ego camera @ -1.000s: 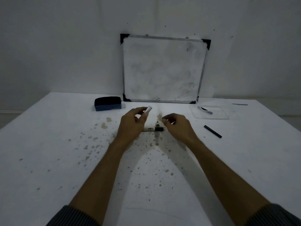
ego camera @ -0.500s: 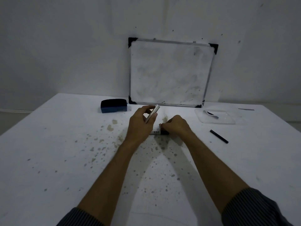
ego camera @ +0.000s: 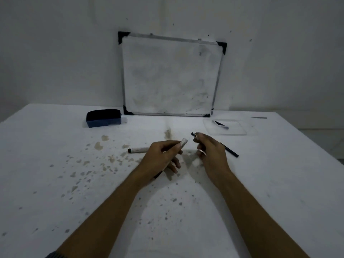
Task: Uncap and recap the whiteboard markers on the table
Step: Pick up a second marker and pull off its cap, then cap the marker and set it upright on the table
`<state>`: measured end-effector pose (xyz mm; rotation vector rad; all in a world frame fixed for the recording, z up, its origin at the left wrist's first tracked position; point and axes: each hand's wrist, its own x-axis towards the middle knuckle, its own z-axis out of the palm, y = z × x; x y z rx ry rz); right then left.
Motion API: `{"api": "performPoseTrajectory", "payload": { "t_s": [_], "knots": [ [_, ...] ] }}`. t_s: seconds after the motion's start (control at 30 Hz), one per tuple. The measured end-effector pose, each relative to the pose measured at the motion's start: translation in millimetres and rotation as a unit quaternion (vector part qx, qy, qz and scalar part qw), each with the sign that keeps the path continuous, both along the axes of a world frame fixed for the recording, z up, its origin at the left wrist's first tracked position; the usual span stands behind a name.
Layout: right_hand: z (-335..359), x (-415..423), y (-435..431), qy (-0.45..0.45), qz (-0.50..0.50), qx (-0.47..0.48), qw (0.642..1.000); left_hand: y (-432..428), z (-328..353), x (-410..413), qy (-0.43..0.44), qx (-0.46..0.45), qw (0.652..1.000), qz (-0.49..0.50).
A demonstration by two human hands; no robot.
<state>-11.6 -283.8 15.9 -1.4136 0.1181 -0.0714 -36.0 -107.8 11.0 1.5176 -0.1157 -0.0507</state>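
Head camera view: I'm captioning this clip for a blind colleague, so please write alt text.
A person's left hand holds a clear cap and the right hand a dark-tipped marker, slightly apart above a stained white table. Another marker, an eraser and a whiteboard lie beyond.

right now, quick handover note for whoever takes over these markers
Left hand: shut on a pale marker barrel, held off the table.
Right hand: shut on a small dark piece, probably its cap; the two are apart.
One marker lies left of the hands, a black pen right.
Left to do: recap the held one; the lying marker's progress is unclear.
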Motion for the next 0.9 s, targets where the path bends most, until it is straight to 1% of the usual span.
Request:
{"api": "performPoseTrajectory", "payload": {
  "t_s": [0.03,0.07,0.13,0.2,0.33,0.57,0.77,0.9],
  "knots": [
    [2.6,2.1,-1.0,0.006,0.01,0.045,0.999,0.4,-0.3,1.5,0.006,-0.006,1.0,0.0],
    [4.6,4.6,-1.1,0.002,0.026,0.07,0.997,1.6,0.2,2.9,0.009,-0.014,1.0,0.0],
    [5.6,7.8,0.4,-0.019,0.064,0.078,0.995,4.6,1.3,4.2,0.006,-0.021,1.0,-0.003],
    [4.7,7.2,2.4,-0.025,0.078,0.058,0.995,6.2,1.1,4.0,-0.002,-0.013,1.0,-0.008],
    [-0.9,8.3,3.9,-0.002,0.066,0.036,0.997,5.5,1.6,2.1,-0.019,0.018,1.0,-0.016],
    [-4.3,9.9,2.8,0.014,0.052,0.04,0.998,2.6,-1.8,1.9,-0.042,0.052,0.998,-0.009],
    [-4.5,6.5,3.3,-0.011,0.049,-0.008,0.999,3.4,-6.7,4.1,-0.059,0.079,0.995,0.007],
    [-7.0,7.8,3.1,-0.045,0.043,-0.067,0.996,-0.5,-5.4,3.2,-0.066,0.098,0.993,0.011]
  ]
}}
